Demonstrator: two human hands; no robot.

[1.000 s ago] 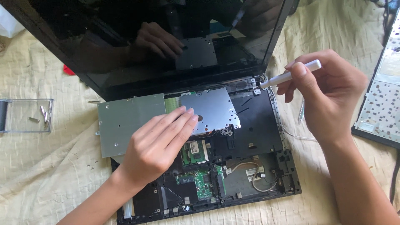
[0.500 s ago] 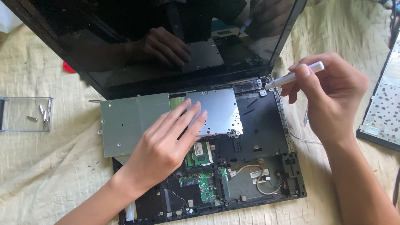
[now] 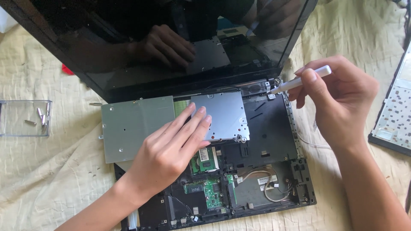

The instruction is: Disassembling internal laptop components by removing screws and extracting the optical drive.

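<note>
The opened laptop lay on a cream cloth, its keyboard deck gone and green circuit boards bared toward six o'clock, its dark screen tilted up at twelve. The left hand rested flat, fingers spread and gripping nothing, across the seam between a loose grey metal plate at nine o'clock and the silver drive cover beside it. The right hand, at three o'clock, was closed around a white screwdriver, its tip touching the chassis corner by the hinge. A clear plastic tray holding small screws sat well apart at nine o'clock. A removed keyboard lay at the three o'clock edge.
</note>
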